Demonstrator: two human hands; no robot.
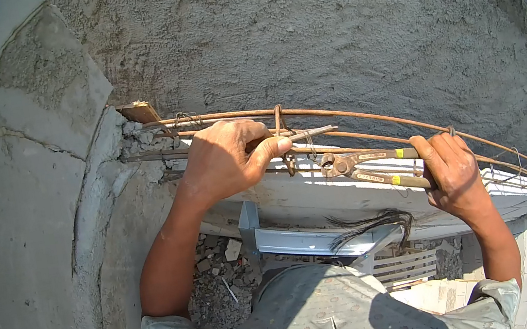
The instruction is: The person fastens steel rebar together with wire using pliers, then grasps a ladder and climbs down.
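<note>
Patterned shirt [301, 317] nearest; left hand [228, 160] pinches apparent tie wires [317, 132] beside rebar [228, 115], right hand [451, 170] clasps pincers [345, 165] by both handles, probably keeping their head near.

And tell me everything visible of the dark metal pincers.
The dark, worn metal pincers have a rounded head, a pivot and two parted handles, each with a yellow band. The person's bare right hand holds the handle ends. The head points toward the left hand, near rusty, curved metal rods; jaw contact is unclear.

Unreadable lettering [370, 176] on the pincers [344, 165]
</note>
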